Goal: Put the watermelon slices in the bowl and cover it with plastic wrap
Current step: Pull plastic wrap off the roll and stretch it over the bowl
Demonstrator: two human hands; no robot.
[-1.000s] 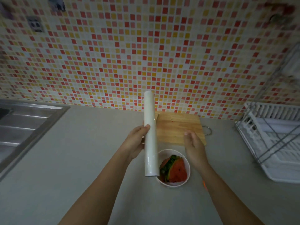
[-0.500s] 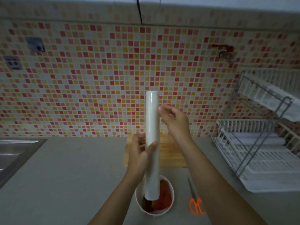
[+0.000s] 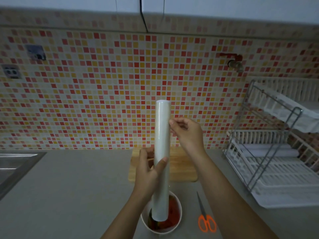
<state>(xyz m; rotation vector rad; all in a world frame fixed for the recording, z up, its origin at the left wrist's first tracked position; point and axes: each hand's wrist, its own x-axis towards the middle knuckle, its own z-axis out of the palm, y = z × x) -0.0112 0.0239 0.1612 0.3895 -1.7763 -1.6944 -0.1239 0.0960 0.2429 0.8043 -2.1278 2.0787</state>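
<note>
A white roll of plastic wrap (image 3: 161, 135) stands nearly upright in the air over the counter. My left hand (image 3: 149, 171) grips its middle, thumb across the front. My right hand (image 3: 186, 131) pinches at the roll's right edge near the top. Below the roll's lower end sits a white bowl (image 3: 178, 219) holding red watermelon slices (image 3: 172, 209) with green rind; the roll hides part of them.
A wooden cutting board (image 3: 183, 169) lies behind the bowl against the tiled wall. Orange-handled scissors (image 3: 206, 219) lie right of the bowl. A white dish rack (image 3: 276, 161) fills the right side, a steel sink (image 3: 12, 166) the left edge.
The roll was raised and turned more upright. My right hand rose from beside the bowl to the roll's upper right edge. The view tilted up, showing scissors and more wall.
</note>
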